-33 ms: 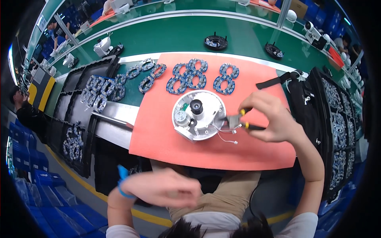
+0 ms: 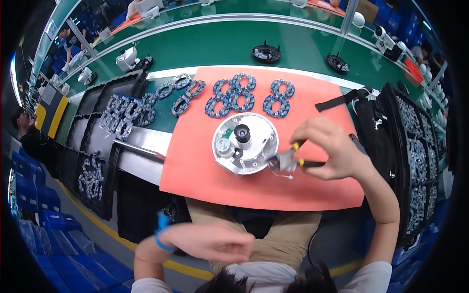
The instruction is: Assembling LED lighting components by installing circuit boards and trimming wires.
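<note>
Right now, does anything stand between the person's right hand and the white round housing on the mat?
Only the pliers in the right hand, pointing toward the white housing, and thin wires by their tips. Nothing else visible intervenes.

Smooth white plastic housing, metal-headed pliers, matt coral mat (foam-like by its look), glossy green worktop

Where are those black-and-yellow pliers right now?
In the head view, the pliers are right of centre, in the person's right hand over the pink mat, their tips beside the lower right rim of the round white housing.
</note>
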The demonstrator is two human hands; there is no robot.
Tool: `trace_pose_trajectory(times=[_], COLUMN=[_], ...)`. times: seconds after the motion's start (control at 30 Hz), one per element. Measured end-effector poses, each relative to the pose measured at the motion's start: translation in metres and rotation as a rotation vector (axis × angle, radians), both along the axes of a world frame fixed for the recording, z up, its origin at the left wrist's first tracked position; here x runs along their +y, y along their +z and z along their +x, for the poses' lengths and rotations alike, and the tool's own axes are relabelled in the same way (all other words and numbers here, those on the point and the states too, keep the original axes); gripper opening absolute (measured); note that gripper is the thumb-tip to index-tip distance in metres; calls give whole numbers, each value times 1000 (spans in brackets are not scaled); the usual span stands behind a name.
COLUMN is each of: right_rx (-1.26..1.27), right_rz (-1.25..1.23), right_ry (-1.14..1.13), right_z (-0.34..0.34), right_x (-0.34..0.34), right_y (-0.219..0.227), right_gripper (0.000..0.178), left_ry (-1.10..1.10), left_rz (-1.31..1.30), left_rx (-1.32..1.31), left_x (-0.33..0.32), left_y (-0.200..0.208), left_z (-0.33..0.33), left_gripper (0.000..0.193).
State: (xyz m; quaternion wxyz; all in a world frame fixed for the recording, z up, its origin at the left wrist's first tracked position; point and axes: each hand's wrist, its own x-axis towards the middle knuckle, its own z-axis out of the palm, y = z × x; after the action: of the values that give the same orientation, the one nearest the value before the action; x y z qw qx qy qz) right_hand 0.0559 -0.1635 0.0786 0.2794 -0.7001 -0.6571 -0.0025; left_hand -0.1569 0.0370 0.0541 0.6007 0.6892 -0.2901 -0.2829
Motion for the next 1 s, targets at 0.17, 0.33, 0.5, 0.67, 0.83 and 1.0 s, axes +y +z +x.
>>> trace_pose_trajectory(times=[0.17,0.33,0.5,0.67,0.83,1.0], right_rx=[-62,-60,-156,-127,-125,-361], right_rz=[162,80,161,384,433,340], right_ry=[59,117,113,-124,-457,-653], right_z=[-12,-9,2,55,132,207], right_x=[18,30,44,83,167,210], right_y=[-27,-44,-51,-45,-50,-85], right_gripper=[47,52,45,37,25,27], left_ry=[462,796,871,924,931,944], left_rz=[311,559,443,320,226,79], left_rx=[35,-251,-281,-137,-104,-261], left_x=[-45,-53,-71,-74,-83,-78], left_y=[-124,-241,-260,-202,-153,-137], left_z=[-14,-14,-17,-24,-37,-40], left_gripper=[19,42,49,32,19,19])
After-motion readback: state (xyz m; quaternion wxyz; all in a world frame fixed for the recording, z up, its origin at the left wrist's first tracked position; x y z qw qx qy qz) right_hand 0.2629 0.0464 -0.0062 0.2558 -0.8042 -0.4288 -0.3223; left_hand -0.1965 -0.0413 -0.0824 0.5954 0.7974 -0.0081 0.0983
